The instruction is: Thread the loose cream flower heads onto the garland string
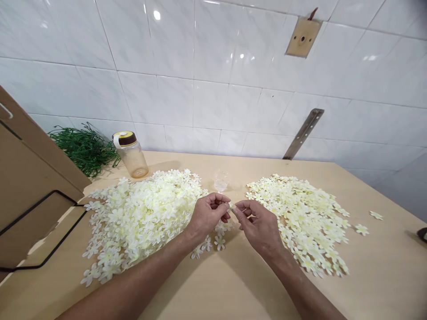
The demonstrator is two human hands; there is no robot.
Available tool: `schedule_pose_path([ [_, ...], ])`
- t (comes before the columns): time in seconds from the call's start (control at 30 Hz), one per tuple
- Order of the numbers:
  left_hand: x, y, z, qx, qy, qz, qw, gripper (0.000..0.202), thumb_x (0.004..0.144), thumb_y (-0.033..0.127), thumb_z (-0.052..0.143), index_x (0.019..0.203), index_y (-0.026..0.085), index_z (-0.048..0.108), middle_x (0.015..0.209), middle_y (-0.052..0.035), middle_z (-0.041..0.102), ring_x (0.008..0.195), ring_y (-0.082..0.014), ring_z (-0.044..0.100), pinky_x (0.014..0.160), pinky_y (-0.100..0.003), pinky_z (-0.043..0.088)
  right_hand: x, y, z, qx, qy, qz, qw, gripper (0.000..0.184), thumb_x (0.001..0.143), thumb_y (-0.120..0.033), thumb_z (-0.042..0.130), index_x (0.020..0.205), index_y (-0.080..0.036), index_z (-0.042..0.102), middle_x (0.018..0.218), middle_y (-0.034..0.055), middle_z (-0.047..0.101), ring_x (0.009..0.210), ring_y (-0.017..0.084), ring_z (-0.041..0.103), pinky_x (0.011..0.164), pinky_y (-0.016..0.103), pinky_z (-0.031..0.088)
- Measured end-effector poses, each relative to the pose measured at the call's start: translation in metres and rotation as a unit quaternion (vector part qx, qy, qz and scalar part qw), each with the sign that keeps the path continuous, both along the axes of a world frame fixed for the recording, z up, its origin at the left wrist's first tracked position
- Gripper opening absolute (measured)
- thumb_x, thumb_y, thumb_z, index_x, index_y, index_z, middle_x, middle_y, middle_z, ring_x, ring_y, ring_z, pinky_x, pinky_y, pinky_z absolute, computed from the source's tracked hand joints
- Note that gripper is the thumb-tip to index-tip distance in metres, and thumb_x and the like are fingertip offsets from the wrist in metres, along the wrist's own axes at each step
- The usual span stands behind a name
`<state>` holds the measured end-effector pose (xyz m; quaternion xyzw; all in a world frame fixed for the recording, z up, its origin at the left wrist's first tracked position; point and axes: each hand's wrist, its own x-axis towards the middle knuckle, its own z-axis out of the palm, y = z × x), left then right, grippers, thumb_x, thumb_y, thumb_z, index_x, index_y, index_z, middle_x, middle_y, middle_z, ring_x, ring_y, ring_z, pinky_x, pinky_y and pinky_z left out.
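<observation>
My left hand (210, 214) and my right hand (260, 224) meet over the middle of the table. Their thumbs and fingertips are pinched on a small pale artificial flower (231, 205), mostly covered by the fingers. Left of my left hand lies a thick heap of white-yellow artificial flowers (150, 209). A flatter, spread-out pile of the same flowers (307, 213) is beside my right hand. Just beyond my fingers stands a small clear plastic cup (220, 181); its contents are hard to make out.
A clear bottle (131, 155) with a brown and yellow lid stands behind the left heap, near green artificial stems (86, 149). Cardboard (30, 178) and a black wire frame (50, 255) border the left side. The tiled wall (173, 102) closes off the table's back; a metal bracket (304, 133) leans there.
</observation>
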<state>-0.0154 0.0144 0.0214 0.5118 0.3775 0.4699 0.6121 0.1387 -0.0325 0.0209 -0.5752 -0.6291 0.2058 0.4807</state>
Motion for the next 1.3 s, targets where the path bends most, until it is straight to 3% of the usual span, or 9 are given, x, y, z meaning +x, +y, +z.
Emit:
schedule_pose_path([
  [0.17,0.004,-0.005,0.003,-0.004,0.007,-0.009,1.000,0.017,0.072,0.022,0.069,0.085,0.012,0.065,0.061,-0.0028,0.063,0.053,-0.0141,0.061,0.055,-0.027,0.053,0.000,0.000,0.002,0.018,-0.040,0.014,0.999,0.016,0.086,-0.037,0.062,0.088,-0.027,0.074,0.085,0.0043,0.071,0.065,0.018,0.063,0.064,0.031,0.051],
  [0.37,0.001,-0.004,0.000,-0.067,-0.056,-0.047,0.995,0.024,0.074,0.028,0.073,0.089,0.010,0.066,0.063,-0.0052,0.065,0.059,-0.0149,0.062,0.060,-0.029,0.053,0.001,0.000,0.002,0.031,-0.073,0.017,0.997,0.017,0.088,-0.036,0.059,0.087,-0.028,0.074,0.080,0.0042,0.072,0.067,0.020,0.062,0.068,0.032,0.049],
  [0.77,0.001,-0.002,-0.009,-0.100,-0.084,-0.061,0.990,0.027,0.075,0.032,0.076,0.085,0.009,0.067,0.064,-0.0062,0.064,0.057,-0.0130,0.059,0.058,-0.027,0.050,0.000,0.000,-0.005,0.033,-0.150,-0.009,0.988,0.021,0.088,-0.027,0.053,0.076,-0.022,0.069,0.066,0.0008,0.067,0.058,0.015,0.059,0.058,0.024,0.044],
  [1.0,0.001,-0.002,-0.008,-0.110,-0.099,-0.073,0.986,0.026,0.075,0.032,0.075,0.083,0.009,0.068,0.062,-0.0054,0.064,0.055,-0.0118,0.058,0.057,-0.025,0.049,-0.002,0.000,-0.004,-0.069,-0.039,-0.019,0.997,0.021,0.087,-0.033,0.053,0.082,-0.021,0.069,0.062,-0.0001,0.067,0.054,0.015,0.064,0.054,0.023,0.051],
  [1.3,0.001,0.000,-0.009,-0.139,-0.129,-0.059,0.980,0.022,0.072,0.027,0.076,0.083,0.009,0.069,0.060,-0.0038,0.063,0.054,-0.0112,0.058,0.054,-0.022,0.048,-0.003,0.003,0.004,-0.167,0.144,-0.010,0.975,0.021,0.083,-0.037,0.059,0.076,-0.018,0.064,0.058,0.0009,0.066,0.053,0.016,0.066,0.057,0.026,0.056],
])
